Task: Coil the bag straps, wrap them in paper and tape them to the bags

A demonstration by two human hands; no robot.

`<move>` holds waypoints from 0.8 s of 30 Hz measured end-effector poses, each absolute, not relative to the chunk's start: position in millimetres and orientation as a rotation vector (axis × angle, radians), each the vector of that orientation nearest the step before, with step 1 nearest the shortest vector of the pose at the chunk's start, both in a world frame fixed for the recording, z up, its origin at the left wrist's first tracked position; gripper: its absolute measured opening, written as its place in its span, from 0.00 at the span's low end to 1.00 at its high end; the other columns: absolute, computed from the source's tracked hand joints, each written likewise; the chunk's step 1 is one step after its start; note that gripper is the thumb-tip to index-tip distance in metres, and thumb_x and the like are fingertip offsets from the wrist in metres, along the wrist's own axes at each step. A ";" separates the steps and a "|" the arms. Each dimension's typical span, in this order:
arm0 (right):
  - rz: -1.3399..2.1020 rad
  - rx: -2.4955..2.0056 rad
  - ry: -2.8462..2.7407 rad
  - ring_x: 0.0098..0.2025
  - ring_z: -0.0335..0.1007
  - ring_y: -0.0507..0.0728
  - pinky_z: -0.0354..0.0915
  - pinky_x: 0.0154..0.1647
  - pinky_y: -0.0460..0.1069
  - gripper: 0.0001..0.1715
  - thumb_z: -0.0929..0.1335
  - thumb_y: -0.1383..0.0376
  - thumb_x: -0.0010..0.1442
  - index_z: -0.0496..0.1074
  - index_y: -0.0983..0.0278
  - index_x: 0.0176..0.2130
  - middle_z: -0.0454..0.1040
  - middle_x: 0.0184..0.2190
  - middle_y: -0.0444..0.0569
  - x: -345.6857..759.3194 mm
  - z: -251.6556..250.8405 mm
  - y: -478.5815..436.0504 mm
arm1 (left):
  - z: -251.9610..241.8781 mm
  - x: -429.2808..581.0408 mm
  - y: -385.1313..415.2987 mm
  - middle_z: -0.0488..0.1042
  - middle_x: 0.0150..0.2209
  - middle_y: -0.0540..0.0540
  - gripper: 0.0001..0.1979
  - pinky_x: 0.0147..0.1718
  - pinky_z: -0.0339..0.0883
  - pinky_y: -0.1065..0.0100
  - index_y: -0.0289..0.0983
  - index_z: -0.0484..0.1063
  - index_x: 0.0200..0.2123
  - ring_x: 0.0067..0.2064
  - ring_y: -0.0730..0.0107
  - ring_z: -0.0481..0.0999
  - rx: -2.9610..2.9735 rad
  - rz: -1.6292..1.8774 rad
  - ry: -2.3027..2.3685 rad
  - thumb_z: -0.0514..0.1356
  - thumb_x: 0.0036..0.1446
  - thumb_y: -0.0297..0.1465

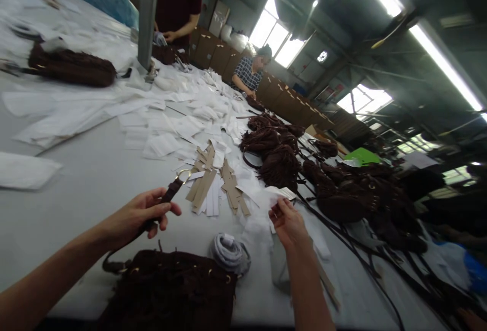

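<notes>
My left hand (150,212) is closed round a dark brown bag strap (173,190), and a gold ring at the strap's end points up and away. From the hand the strap runs down to a dark brown fringed handbag (171,290), which lies on the table right before me. My right hand (286,219) pinches a thin white sheet (273,195) between thumb and fingers, right of the bag. Beside the bag's upper right corner sits a grey-white rolled coil (229,252). Beyond both hands lie tan strips (205,189) mixed with white ones.
White wrapping sheets (167,138) cover much of the grey table (95,169). More brown bags (279,163) and long straps are heaped along the right. Another brown bag (72,65) lies far left, near a metal post (147,22). Two people (249,75) work farther back.
</notes>
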State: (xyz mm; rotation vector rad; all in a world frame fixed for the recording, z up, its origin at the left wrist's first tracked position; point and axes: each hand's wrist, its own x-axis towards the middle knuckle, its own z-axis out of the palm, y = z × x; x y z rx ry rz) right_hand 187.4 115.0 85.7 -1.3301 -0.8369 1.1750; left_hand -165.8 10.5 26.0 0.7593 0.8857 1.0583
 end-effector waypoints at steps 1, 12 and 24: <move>1.250 -1.310 -0.811 0.25 0.70 0.50 0.66 0.26 0.44 0.20 0.78 0.64 0.37 0.72 0.63 0.31 0.75 0.25 0.42 175.2 84.4 100.5 | 39.7 -160.7 7.6 0.74 0.40 0.42 0.17 0.15 0.58 0.78 0.36 0.63 0.42 0.25 0.77 0.70 0.774 1.049 0.853 0.64 0.53 0.35; 1.629 -0.986 -0.793 0.28 0.71 0.48 0.67 0.32 0.42 0.19 0.78 0.64 0.44 0.74 0.62 0.37 0.76 0.27 0.42 93.7 90.2 -11.9 | 83.5 -80.4 -35.7 0.51 0.12 0.63 0.21 0.11 0.35 0.78 0.35 0.67 0.39 0.13 0.84 0.46 0.611 1.019 0.885 0.67 0.45 0.40; 1.654 -1.033 -0.819 0.23 0.65 0.50 0.61 0.27 0.46 0.16 0.76 0.57 0.47 0.76 0.66 0.31 0.74 0.23 0.44 86.2 57.0 -69.5 | 57.1 -51.5 -63.1 0.57 0.17 0.56 0.20 0.17 0.47 0.75 0.34 0.65 0.22 0.19 0.80 0.53 1.087 1.086 1.194 0.65 0.46 0.46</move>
